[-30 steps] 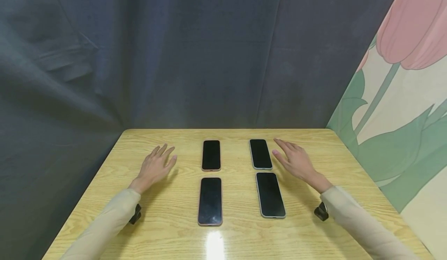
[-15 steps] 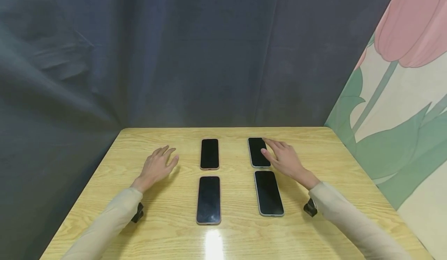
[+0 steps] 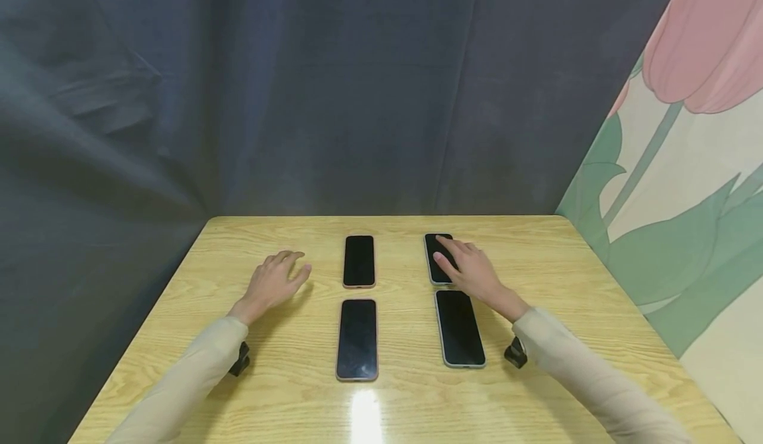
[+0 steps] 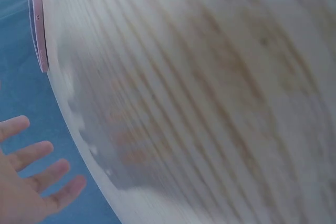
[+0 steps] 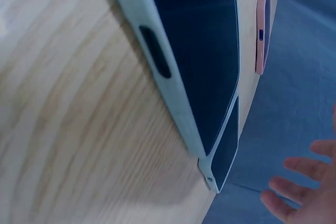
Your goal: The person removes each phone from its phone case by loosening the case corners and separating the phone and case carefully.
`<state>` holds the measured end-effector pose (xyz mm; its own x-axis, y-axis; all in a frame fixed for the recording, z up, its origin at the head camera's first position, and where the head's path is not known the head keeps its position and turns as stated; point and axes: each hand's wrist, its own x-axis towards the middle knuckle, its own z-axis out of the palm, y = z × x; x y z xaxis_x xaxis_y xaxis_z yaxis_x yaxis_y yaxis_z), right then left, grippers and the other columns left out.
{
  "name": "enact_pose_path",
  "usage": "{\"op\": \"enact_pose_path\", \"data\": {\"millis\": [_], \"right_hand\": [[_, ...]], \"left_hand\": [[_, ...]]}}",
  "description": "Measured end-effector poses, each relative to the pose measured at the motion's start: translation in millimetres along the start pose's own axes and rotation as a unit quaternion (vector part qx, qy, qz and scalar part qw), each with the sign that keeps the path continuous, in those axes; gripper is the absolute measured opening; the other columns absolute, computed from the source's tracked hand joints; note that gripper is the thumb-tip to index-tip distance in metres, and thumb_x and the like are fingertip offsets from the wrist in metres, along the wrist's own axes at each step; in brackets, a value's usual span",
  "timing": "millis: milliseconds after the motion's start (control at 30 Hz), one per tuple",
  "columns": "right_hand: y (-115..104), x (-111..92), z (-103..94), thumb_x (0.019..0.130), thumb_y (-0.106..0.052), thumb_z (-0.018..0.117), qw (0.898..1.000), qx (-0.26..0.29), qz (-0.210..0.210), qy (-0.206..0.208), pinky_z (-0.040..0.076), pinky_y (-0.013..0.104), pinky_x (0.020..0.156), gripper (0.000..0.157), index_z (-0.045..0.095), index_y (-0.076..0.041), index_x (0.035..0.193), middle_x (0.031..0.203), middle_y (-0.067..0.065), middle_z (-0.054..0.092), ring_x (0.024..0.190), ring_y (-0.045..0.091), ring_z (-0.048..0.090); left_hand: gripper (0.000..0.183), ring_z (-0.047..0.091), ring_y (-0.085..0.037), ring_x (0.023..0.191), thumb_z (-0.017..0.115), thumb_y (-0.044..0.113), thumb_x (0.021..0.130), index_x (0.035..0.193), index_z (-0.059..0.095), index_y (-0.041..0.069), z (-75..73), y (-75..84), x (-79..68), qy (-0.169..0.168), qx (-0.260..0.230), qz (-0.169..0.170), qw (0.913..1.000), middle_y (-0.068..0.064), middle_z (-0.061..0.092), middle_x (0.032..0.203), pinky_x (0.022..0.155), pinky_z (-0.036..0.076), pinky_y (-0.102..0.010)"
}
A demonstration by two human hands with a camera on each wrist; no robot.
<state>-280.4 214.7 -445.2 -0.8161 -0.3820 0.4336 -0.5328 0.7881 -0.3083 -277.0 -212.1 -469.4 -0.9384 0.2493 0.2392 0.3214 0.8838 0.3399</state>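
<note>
Two phones in pink cases lie face up on the left, a far one and a near one. To their right lie two phones in pale blue cases, the far one and the near one. My right hand hovers above the far blue-cased phone, partly covering it, fingers spread and holding nothing. In the right wrist view its fingers show apart from the phones. My left hand hangs over the table left of the far pink-cased phone, fingers relaxed around nothing.
The wooden table carries all the phones. A dark blue cloth hangs behind its far edge and along the left. At right stands a wall with painted tulips. Each wrist bears a small black camera.
My right hand has moved left from beside the far blue-cased phone to above it. The left hand has shifted slightly right. No phone has moved.
</note>
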Motion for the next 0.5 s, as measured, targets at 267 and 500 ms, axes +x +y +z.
{"op": "enact_pose_path", "data": {"millis": [267, 500], "right_hand": [[-7.4, 7.8, 3.8, 0.101, -0.034, 0.058, 0.999, 0.039, 0.019, -0.026, 0.040, 0.060, 0.101, 0.056, 0.049, 0.004, 0.140, 0.134, 0.026, 0.055, 0.117, 0.047, 0.053], [-14.4, 15.5, 9.5, 0.099, -0.037, 0.061, 0.997, 0.060, 0.026, -0.044, 0.043, 0.058, 0.099, 0.061, 0.048, 0.006, 0.140, 0.135, 0.026, 0.055, 0.119, 0.045, 0.054]], "left_hand": [[0.059, 0.051, -0.051, 0.117, 0.042, 0.049, 0.103, 0.140, 0.053, 0.005, 1.0, 3.3, 1.8, -0.009, -0.028, -0.012, 0.9995, -0.025, 0.052, 0.137, 0.094, 0.042, -0.066], [0.059, 0.051, -0.050, 0.117, 0.043, 0.048, 0.103, 0.140, 0.052, 0.004, 1.5, 6.5, 3.7, -0.012, -0.048, -0.020, 0.9986, -0.025, 0.052, 0.136, 0.093, 0.043, -0.065]]}}
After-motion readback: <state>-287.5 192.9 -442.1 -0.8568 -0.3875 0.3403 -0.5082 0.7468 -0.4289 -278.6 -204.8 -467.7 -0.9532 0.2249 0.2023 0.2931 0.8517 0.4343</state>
